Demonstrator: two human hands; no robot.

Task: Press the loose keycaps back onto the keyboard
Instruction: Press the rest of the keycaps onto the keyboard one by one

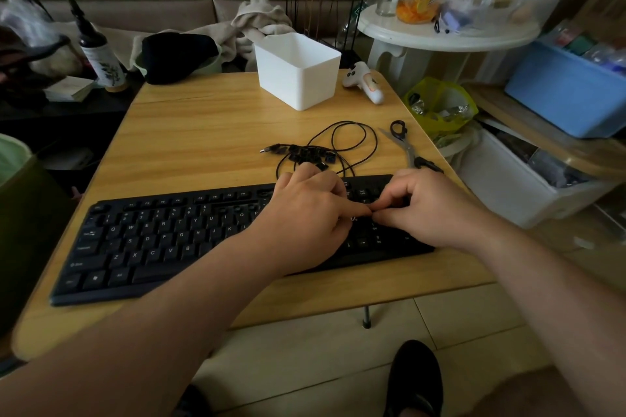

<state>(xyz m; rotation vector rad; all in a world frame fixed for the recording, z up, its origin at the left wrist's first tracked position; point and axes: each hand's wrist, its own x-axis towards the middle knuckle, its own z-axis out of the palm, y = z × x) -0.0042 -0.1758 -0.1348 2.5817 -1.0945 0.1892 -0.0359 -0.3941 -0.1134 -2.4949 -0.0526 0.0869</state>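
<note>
- Your shoe (pixel 415 379) and the floor tiles lie nearest, below the table (pixel 189 132) edge; a keycap that slips off that edge could drop down there and be hard to find.
- Both hands meet over the right end of the keyboard (pixel 145 240), which lies along the table's near edge. Your left hand (pixel 305 217) has its fingers curled with the forefinger stretched to the meeting point; your right hand (pixel 430 210) is curled with fingertips pinched there. They seem to hold or press a keycap, but it is hidden, so I cannot tell what either one grips.
- Risk: your hands cover the socket, so you may be seating the cap blind. Pressed tilted or off centre, it could jam, bend the stem, or pop sideways.
- Risk: the keyboard sits close to the edge; hard pressing at that end could shift it.
- Loose keycaps (pixel 310 156) lie in a pile just beyond the keyboard, tangled among the cable (pixel 352 132) loops. Reaching in may snag the cable and scatter them.
- Scissors (pixel 404 145) lie just right of the pile, near your right hand's path.
- Farther back stand a bin (pixel 298 73) and a controller (pixel 364 83), well apart from the work.
</note>
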